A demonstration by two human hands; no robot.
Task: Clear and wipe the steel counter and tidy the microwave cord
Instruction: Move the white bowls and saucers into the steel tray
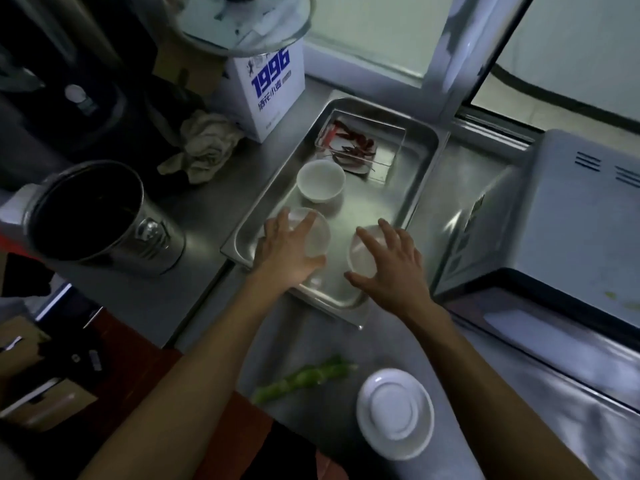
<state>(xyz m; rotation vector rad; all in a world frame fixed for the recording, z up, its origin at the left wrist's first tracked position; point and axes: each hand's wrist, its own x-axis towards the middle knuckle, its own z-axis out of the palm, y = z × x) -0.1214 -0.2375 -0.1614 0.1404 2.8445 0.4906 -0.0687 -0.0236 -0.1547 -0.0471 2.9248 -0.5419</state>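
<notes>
Both hands are reaching into the steel tray (420, 157) lying on the worktop (214, 202). The left hand (289, 252) is gripping one clear bowl (317, 233) from above, the right hand (391, 268) another clear bowl (362, 254), fingers spread and curled over the rims.

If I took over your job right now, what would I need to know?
Left hand and right hand each grip a clear bowl, left bowl and right bowl, inside the steel tray.
Also in the tray: a white bowl and a clear box of chillies.
Left on the counter: a green vegetable, an upturned white plate, a rag.
Wiping not yet done. The microwave cord is out of sight.
</notes>
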